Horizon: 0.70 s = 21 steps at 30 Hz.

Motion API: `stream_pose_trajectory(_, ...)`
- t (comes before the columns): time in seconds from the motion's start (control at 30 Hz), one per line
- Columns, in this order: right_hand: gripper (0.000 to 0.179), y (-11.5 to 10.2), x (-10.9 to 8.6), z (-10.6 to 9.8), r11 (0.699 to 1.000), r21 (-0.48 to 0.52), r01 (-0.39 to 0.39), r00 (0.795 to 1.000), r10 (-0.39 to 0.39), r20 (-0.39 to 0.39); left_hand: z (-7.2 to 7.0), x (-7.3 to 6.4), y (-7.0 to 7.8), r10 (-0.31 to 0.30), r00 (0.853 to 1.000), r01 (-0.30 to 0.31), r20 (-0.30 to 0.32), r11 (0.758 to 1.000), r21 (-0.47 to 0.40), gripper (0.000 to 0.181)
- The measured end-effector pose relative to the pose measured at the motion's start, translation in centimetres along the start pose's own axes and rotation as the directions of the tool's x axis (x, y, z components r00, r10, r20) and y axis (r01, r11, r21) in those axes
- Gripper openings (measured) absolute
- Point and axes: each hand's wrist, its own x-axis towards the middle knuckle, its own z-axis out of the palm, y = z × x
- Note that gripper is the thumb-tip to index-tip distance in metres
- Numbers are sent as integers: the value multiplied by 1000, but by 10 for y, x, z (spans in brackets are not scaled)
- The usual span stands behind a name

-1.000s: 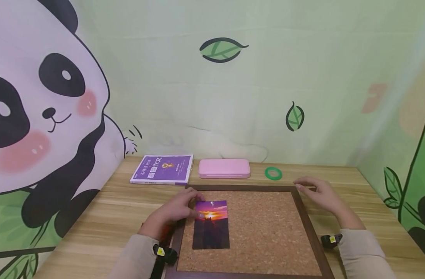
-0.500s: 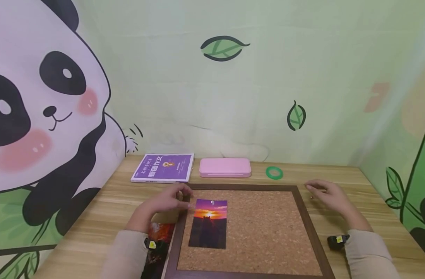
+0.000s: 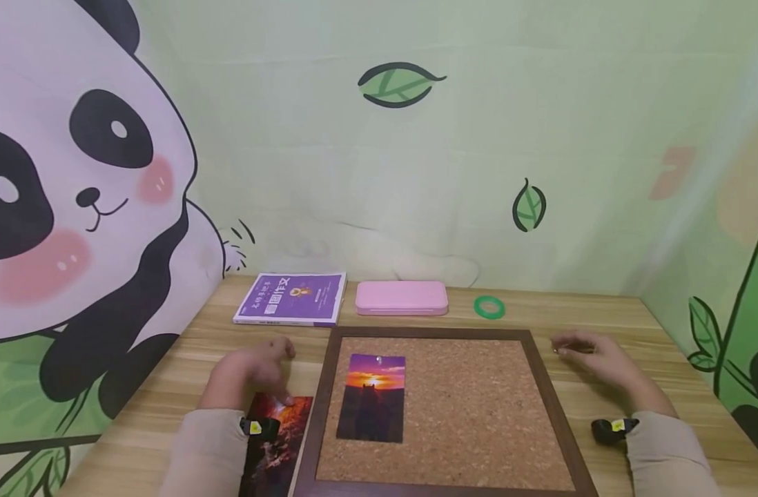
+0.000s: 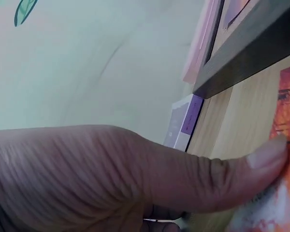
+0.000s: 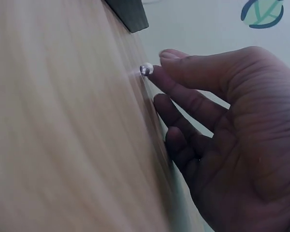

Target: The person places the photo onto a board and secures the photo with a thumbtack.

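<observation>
A sunset photo lies on the left part of the brown-framed cork board, a clear pushpin at its top edge. My left hand is left of the board, its thumb touching a red and dark photo on the table. In the left wrist view the thumb is extended over that red photo; the other fingers are mostly hidden. Right of the board, my right hand has its fingers bent near a small clear pushpin, by the index fingertip. Thumb and index are apart.
Behind the board lie a purple book, a pink case and a green tape roll. A wall cloth with a panda and leaves stands at the table's back edge.
My left hand has left the sunset photo and moved left and down to the red photo. My right hand has shifted right and down, to the loose pushpin.
</observation>
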Motion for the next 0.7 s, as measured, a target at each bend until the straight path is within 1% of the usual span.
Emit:
stream_pose_trajectory(0.03, 31, 1, 0, 0, 1000, 8, -6, 1000, 6, 3, 0, 2, 0, 8, 1000, -8, -10, 1000, 7, 80)
stream_pose_trajectory(0.1, 31, 3, 0, 1, 1000, 20, -15, 1000, 14, 12, -1, 7, -2, 54, 998, -52, -43, 998, 37, 72)
stream_pose_trajectory(0.13, 31, 4, 0, 2, 999, 25, -20, 1000, 20, 14, 0, 10, -4, 77, 995, -74, -69, 996, 49, 68)
stream_pose_trajectory(0.2, 31, 6, 0, 3, 999, 30, -39, 999, 39, 18, 1, 18, -9, 139, 983, -132, -118, 989, 68, 60)
stream_pose_trajectory(0.27, 32, 8, 0, 4, 998, 40, -53, 998, 52, 24, 2, 26, -15, 186, 968, -176, -169, 981, 77, 54)
stream_pose_trajectory(0.33, 33, 10, 0, 5, 996, 51, -66, 997, 65, 31, 4, 32, -20, 212, 955, -201, -208, 977, 70, 49)
stream_pose_trajectory(0.47, 35, 13, 0, 6, 996, 63, -64, 997, 62, 36, 5, 36, -24, 246, 938, -238, -244, 969, 63, 42)
stream_pose_trajectory(0.53, 34, 13, 0, 6, 997, 51, -60, 998, 58, 36, 3, 34, -24, 249, 937, -244, -246, 968, 51, 40)
stream_pose_trajectory(0.57, 33, 14, 0, 6, 998, 47, -50, 998, 48, 36, 1, 33, -24, 245, 939, -242, -243, 969, 41, 40)
stream_pose_trajectory(0.7, 33, 14, 0, 5, 998, 35, -44, 999, 42, 34, -5, 23, -24, 201, 962, -207, -184, 978, -14, 48)
